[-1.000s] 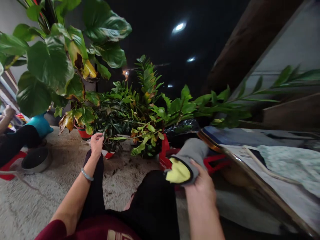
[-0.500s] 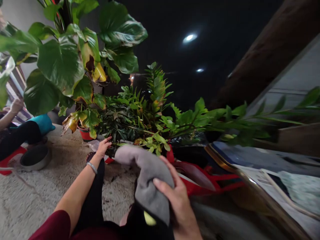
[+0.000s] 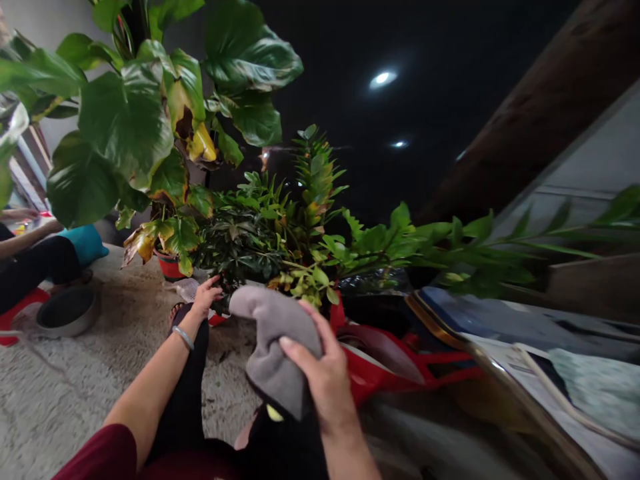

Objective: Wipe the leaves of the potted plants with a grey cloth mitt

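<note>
My right hand grips a thick, folded grey cloth, thumb on the near face. The cloth's upper end flops to the left, and a small pale yellow patch shows at its lower edge. My left hand, with a bangle on the wrist, reaches out to the low, dark-leaved plant. Its fingers look stretched and apart beside the lower leaves; whether they touch a leaf I cannot tell. Just right of that plant, lighter green foliage hangs behind the cloth.
A large-leaved plant with some yellowed leaves rises from a red pot. At the left, a person's leg is near a grey basin. Red bags lie at my right beside a table bearing papers and cloth.
My right hand has moved left and slightly up with the grey cloth. My left hand stays almost in place at the plant. The other person's hand at the far left has shifted.
</note>
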### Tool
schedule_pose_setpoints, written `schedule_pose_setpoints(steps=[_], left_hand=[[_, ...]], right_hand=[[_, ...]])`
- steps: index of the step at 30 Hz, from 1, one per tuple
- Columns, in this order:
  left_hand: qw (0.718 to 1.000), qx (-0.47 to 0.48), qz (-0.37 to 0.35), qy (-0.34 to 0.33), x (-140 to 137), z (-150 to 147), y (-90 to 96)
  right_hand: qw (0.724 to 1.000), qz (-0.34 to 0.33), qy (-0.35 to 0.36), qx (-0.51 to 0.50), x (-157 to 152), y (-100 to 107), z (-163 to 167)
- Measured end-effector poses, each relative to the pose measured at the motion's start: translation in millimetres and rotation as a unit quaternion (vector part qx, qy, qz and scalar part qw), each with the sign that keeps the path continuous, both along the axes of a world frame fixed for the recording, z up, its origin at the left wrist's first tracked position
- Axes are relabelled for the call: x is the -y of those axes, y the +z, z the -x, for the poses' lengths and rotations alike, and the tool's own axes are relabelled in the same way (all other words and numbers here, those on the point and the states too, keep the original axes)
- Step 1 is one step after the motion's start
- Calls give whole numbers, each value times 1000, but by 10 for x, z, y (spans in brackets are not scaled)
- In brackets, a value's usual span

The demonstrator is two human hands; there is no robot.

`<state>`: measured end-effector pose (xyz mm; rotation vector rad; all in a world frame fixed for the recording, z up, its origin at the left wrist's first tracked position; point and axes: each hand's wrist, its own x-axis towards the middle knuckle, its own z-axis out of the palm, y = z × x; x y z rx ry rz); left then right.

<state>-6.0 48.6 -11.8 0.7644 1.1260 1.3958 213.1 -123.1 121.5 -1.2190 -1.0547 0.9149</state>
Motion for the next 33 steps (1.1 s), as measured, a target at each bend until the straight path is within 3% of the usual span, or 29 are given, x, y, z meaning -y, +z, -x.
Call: schedule_pose_setpoints(steps=[3, 5, 8, 11, 13, 16, 19, 21, 24, 27, 29, 31, 33], left_hand=[[1000, 11, 1, -5, 9, -1, 18], [1000, 15, 8, -7, 24, -9, 26], [999, 25, 9, -20, 47, -18, 23], [999, 23, 1, -26, 51, -17, 9], [999, 23, 14, -18, 38, -9, 2], [998, 37, 39, -12, 8, 14, 0], [998, 43, 43, -9, -8, 30, 3], [998, 46, 40, -7, -7, 30, 2], [998, 59, 36, -5, -4, 21, -16], [997, 75, 22, 2, -12, 23, -48], [997, 79, 21, 10, -23, 38, -67], [996, 80, 27, 7, -32, 60, -74], [996, 80, 26, -6, -36, 79, -69]], right_hand=[[993, -89, -73, 8, -326, 341, -24], [992, -95, -78, -2, -658, 392, 112], [999, -29, -18, -10, -907, 161, 387], [998, 30, 49, -6, -681, -164, 460], [997, 32, 64, -18, -426, -225, 335], [998, -52, -17, -27, -287, 3, 45], [983, -145, -108, 10, -599, 342, -80], [987, -118, -107, 30, -903, 417, -1], [999, 8, -37, 20, -1106, 186, 264], [995, 90, 29, 3, -804, -193, 449], [993, 104, 61, -19, -478, -293, 428], [995, 73, 62, -38, -263, -191, 314], [1000, -8, -12, -13, -278, 48, 186]])
